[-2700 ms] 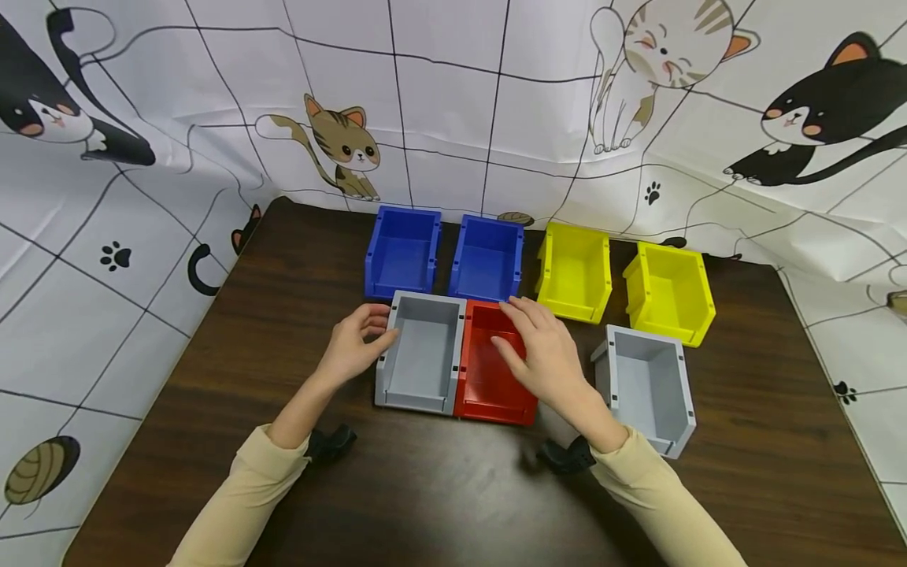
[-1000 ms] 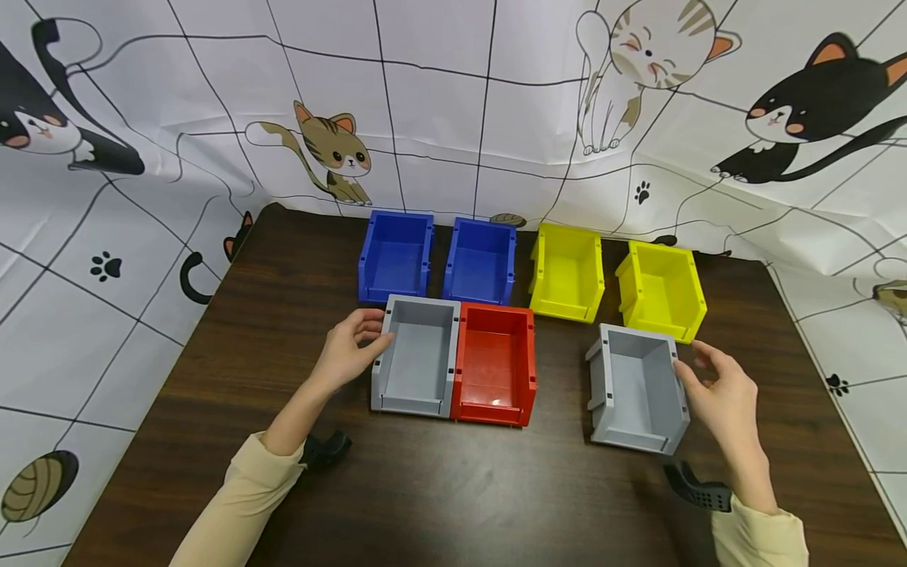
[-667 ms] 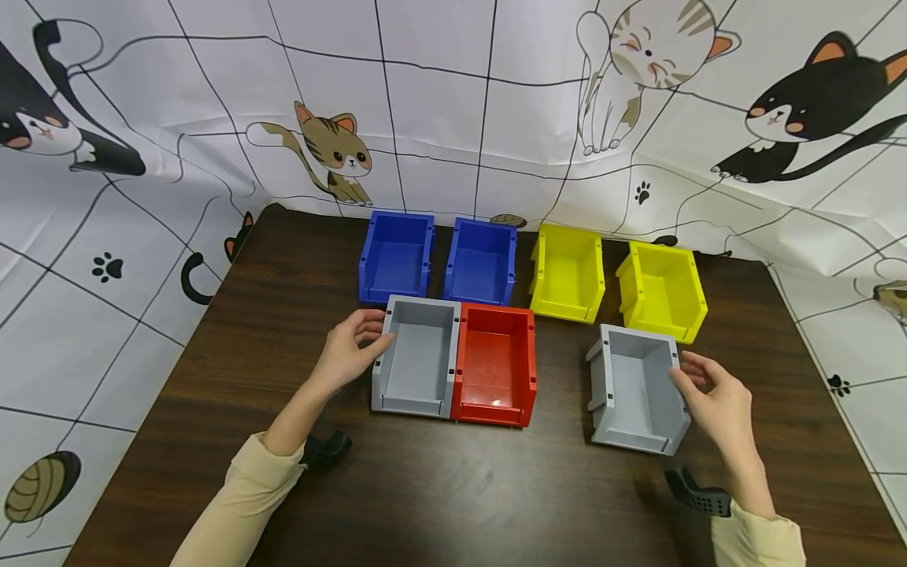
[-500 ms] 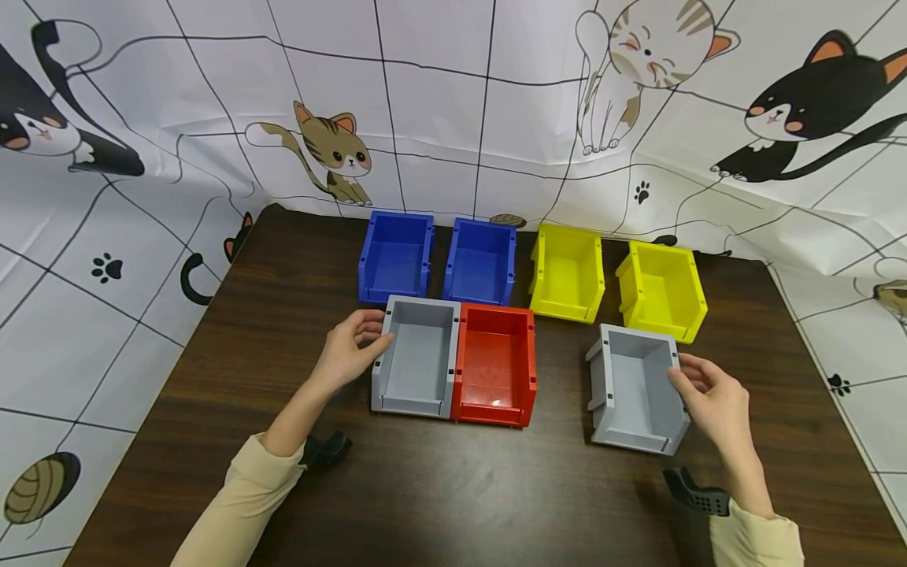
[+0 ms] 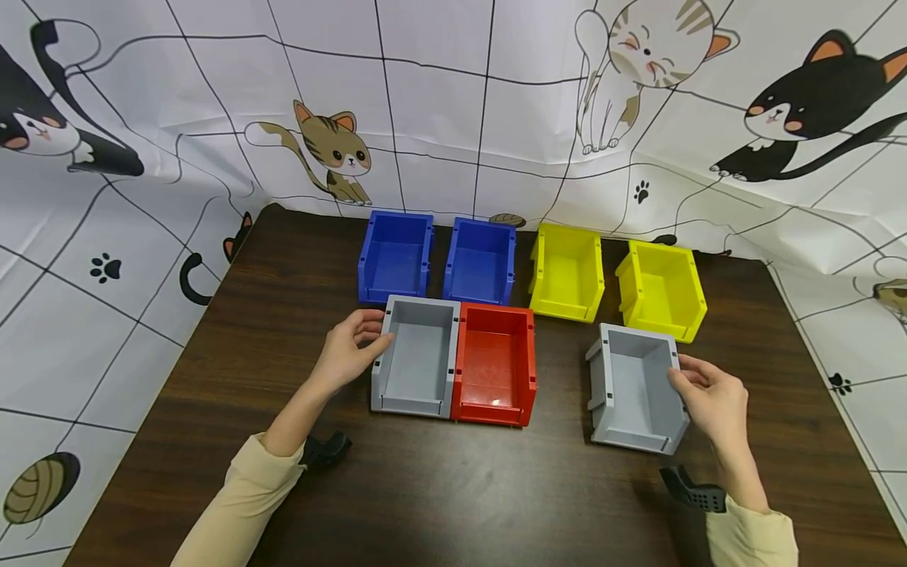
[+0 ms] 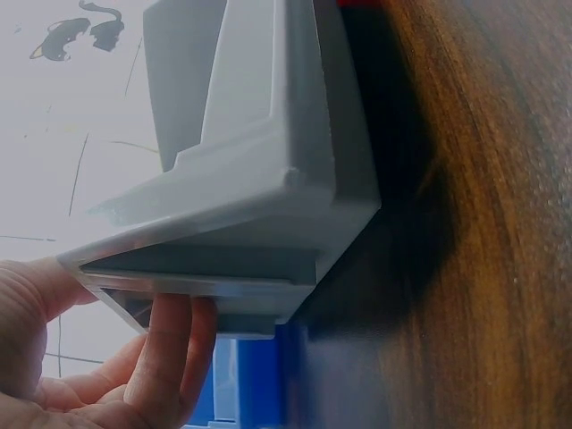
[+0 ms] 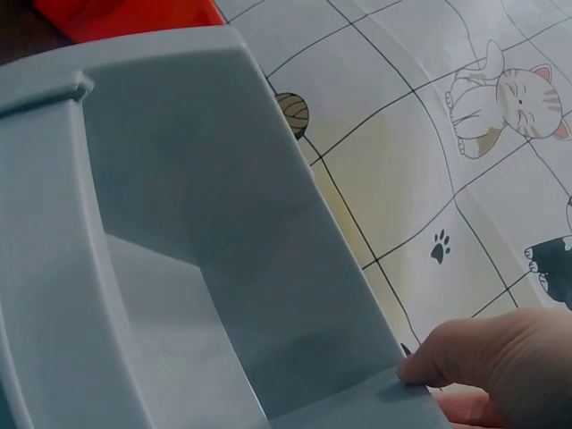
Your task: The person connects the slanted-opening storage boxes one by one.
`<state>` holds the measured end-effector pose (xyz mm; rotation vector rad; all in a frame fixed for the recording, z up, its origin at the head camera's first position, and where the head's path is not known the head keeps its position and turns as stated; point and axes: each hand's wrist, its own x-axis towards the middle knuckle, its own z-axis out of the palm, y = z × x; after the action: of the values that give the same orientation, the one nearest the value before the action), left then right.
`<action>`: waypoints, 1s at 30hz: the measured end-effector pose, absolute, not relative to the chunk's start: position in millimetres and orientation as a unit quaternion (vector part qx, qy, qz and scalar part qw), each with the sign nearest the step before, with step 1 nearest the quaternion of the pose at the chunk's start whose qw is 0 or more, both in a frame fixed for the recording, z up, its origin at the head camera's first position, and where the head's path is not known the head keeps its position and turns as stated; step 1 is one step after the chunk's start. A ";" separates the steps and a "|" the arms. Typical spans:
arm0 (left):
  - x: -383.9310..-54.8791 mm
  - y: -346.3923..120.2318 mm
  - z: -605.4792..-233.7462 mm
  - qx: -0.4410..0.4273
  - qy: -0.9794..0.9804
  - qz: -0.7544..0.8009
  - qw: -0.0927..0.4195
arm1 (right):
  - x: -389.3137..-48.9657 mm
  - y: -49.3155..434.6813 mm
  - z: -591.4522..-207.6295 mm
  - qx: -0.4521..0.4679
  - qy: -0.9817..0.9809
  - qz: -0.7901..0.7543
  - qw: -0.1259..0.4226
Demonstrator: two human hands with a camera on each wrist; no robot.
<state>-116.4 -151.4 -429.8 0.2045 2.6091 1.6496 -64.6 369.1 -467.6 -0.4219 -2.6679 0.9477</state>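
In the head view my left hand [image 5: 346, 354] grips the left wall of a grey plastic storage bin [image 5: 418, 362], thumb over the rim. The left wrist view shows fingers [image 6: 165, 349] tucked under the outer lip of that bin. A red bin [image 5: 494, 366] stands flush against its right side. Farther right, my right hand [image 5: 717, 405] pinches the right wall of a second grey bin [image 5: 641, 386]. In the right wrist view the thumb [image 7: 442, 350] lies over this bin's rim, with the other fingers mostly hidden behind the wall. Both grey bins and the red one are empty.
Behind stand two blue bins [image 5: 397, 256] and two yellow bins [image 5: 569, 272] in a row along the back of the dark wooden table [image 5: 453, 504]. A white cloth [image 5: 439, 102] printed with cats hangs behind. A gap separates the red bin from the right grey bin.
My right hand has moved from over the red bin to the right grey bin's right wall; that bin now sits turned slightly. My left hand keeps its place on the left grey bin.
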 end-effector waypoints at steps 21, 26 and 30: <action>-115.9 -152.2 -429.1 0.074 0.840 0.537 0.015 | -59.9 309.9 -389.1 -0.185 -0.912 0.346 0.118; -116.3 -152.0 -428.2 0.074 0.841 0.536 0.017 | -64.5 297.4 -382.1 -0.155 -0.909 0.365 0.125; -115.9 -152.1 -429.0 0.075 0.840 0.537 0.019 | -67.8 286.5 -377.9 -0.128 -0.906 0.379 0.138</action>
<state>-115.9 -152.1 -429.0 0.2322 2.6084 1.6654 -67.8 286.5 -377.9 -0.3703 -2.6219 1.0957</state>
